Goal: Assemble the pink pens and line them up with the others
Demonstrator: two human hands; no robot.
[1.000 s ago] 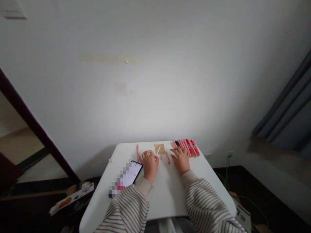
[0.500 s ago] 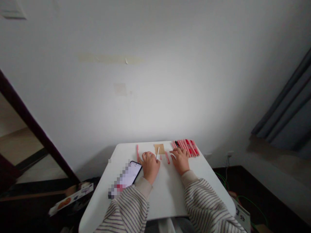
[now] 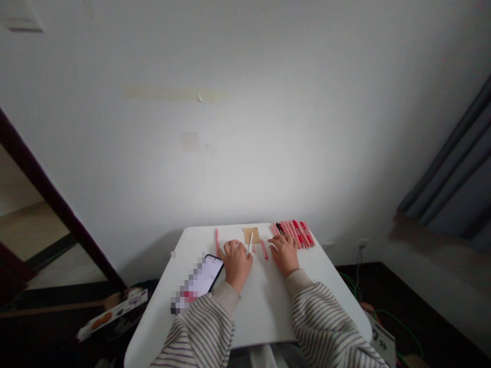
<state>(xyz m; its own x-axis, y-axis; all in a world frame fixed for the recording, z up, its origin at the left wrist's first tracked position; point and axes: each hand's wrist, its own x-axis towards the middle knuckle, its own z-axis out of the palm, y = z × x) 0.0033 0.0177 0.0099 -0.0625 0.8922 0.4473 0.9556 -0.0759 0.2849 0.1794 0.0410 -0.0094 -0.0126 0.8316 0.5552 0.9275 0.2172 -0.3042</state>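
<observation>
On the white table, my left hand [image 3: 237, 263] rests with bent fingers. A thin white stick [image 3: 250, 242], perhaps a pen refill, slants up from beside its thumb and seems pinched there; the fingertips are partly hidden. Just left of these fingers lies a slim pink pen part [image 3: 217, 241]. My right hand [image 3: 285, 254] lies palm down, fingers apart and holding nothing. Its fingertips are close to a row of several pink and red pens [image 3: 301, 234]. Between the hands is another pink pen part [image 3: 264, 249], with a small tan square [image 3: 252, 235] behind it.
A phone [image 3: 209, 271] with its screen lit lies left of my left hand, partly blurred out. The white table [image 3: 264, 312] stands against a pale wall [image 3: 245, 168]. Green cables [image 3: 351, 286] run on the floor at right, and a grey curtain [image 3: 452, 189] hangs there.
The white stick has tilted and shifted very slightly at my left hand. Both hands otherwise stay in place, and the pens have not moved.
</observation>
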